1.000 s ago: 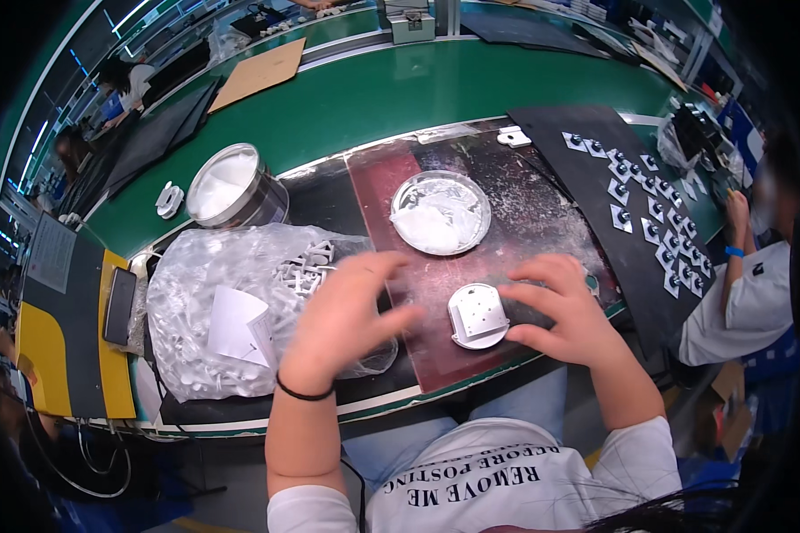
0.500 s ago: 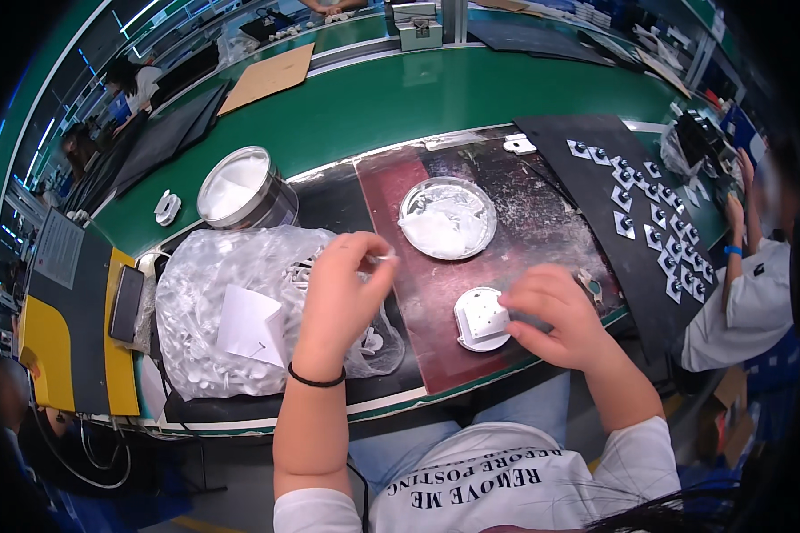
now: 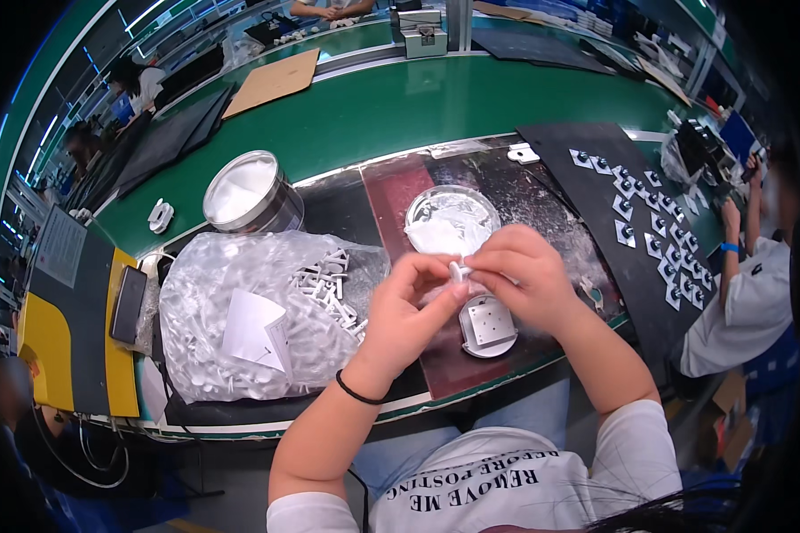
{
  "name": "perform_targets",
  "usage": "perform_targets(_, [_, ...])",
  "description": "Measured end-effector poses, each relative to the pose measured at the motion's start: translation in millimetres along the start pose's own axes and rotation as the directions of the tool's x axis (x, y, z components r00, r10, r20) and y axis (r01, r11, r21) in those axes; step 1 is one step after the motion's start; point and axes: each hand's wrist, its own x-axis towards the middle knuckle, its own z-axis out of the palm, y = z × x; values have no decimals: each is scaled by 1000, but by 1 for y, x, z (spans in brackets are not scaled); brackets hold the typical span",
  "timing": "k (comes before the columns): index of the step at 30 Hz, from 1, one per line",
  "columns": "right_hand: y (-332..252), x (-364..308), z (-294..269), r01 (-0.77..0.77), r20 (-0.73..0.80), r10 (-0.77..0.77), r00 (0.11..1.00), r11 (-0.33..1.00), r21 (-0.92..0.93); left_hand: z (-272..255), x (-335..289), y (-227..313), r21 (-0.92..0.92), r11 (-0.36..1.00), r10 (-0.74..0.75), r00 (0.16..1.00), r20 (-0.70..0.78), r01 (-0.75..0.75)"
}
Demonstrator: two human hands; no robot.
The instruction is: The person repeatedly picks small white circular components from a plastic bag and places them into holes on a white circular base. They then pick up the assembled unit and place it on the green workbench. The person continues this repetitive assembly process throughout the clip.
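My left hand [image 3: 411, 306] and my right hand [image 3: 526, 277] meet above the red mat [image 3: 436, 362]. Between their fingertips they pinch a small white plastic part [image 3: 459, 272], whose exact shape is partly covered. Just below it on the mat lies a round white housing [image 3: 489, 326] with a square, dotted plate on top. Beyond my hands sits a shallow round dish [image 3: 451, 211] of white paste or film, partly hidden. A clear plastic bag [image 3: 200, 306] full of white stemmed plastic parts [image 3: 324, 286] lies left of my left hand, with a folded paper [image 3: 256, 330] on it.
Behind the bag stands a round tin [image 3: 244, 191] of white material. A yellow and grey machine [image 3: 80, 329] flanks the left edge. Rows of small black-and-white parts [image 3: 656, 222] cover a black board [image 3: 587, 147] at right, next to a seated co-worker [image 3: 742, 298].
My left hand has moved right from beside the bag, and my right hand has left the housing. Both now come together on the small white part.
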Motion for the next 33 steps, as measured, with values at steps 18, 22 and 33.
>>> perform_targets(18, [146,16,9,-27,-47,6,999,887,-461,-3,1,-3,139,990,-25,997,-70,34])
perform_targets(22, [147,15,7,-65,-35,55,998,897,-438,-2,0,0,151,987,-47,997,-64,57])
perform_targets(33, [145,14,6,-53,2,59,998,901,-430,-3,-1,-2,159,985,-60,996,-63,70])
